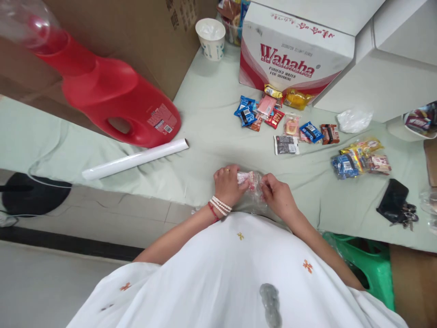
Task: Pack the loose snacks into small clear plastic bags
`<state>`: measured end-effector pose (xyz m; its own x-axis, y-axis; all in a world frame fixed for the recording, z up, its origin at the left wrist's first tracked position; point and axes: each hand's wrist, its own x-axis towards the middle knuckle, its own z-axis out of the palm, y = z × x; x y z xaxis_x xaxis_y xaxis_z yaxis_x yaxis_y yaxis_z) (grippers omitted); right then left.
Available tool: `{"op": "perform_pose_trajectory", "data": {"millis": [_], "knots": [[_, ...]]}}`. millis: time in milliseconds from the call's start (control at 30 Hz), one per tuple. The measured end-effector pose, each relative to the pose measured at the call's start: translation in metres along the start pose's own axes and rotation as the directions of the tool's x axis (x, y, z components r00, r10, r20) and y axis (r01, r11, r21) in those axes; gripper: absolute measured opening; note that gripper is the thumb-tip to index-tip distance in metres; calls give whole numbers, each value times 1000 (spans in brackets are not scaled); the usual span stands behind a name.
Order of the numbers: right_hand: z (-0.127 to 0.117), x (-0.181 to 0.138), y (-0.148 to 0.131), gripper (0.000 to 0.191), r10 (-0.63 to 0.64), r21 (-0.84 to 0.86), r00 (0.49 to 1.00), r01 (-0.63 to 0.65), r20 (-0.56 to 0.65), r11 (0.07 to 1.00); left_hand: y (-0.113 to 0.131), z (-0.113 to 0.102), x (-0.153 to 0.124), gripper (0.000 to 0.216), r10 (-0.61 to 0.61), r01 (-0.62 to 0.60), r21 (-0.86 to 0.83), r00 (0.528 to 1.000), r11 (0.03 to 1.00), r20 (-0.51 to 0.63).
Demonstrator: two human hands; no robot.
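Observation:
At the near edge of the cloth-covered table, my left hand [229, 186] is closed around one end of a see-through plastic bag [256, 189]. Something pink and white shows inside the bag, too small to name. My right hand [277, 195] pinches the bag's other side between thumb and fingers. Beyond my hands lie several small wrapped snacks: blue packets [246, 114], a pink packet [266, 106], a grey and white packet [286, 145] and a brown packet [330, 134]. Farther right sits a filled plastic bag of snacks [358, 159].
A white roll [136, 159] and a big red bottle [119, 95] lie at the left. Behind stand a paper cup [210, 38] and a Wahaha carton [293, 50]. Crumpled white plastic [355, 119], a black case [392, 200] with keys [408, 216] and a green stool [378, 269] are at the right.

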<state>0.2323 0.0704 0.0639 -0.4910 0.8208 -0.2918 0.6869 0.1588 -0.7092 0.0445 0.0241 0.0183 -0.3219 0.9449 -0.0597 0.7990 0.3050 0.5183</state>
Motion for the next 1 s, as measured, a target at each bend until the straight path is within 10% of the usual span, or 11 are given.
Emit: {"op": "perform_pose_trajectory", "data": {"millis": [167,367,567,733,1000], "knots": [[5,7,-7,36,-91,188,993,105,-79,977,-4,4,11,35,-79,56,-235,993,970,-92],[5,8,20,50,-184,-129,982,179,-30,975,-15,1,20,35,-92,76,-322,995,944,-35],[-29,9,51,25,-94,-90,836,54,-541,995,-20,-4,23,36,-136,140,-372,990,917,37],[-16,-3,40,25,-434,-330,873,352,-221,876,-20,-3,23,40,-149,145,-378,989,914,19],[0,49,68,31,-203,-208,930,143,-305,968,-20,-5,19,50,-179,188,-406,982,894,61]]}}
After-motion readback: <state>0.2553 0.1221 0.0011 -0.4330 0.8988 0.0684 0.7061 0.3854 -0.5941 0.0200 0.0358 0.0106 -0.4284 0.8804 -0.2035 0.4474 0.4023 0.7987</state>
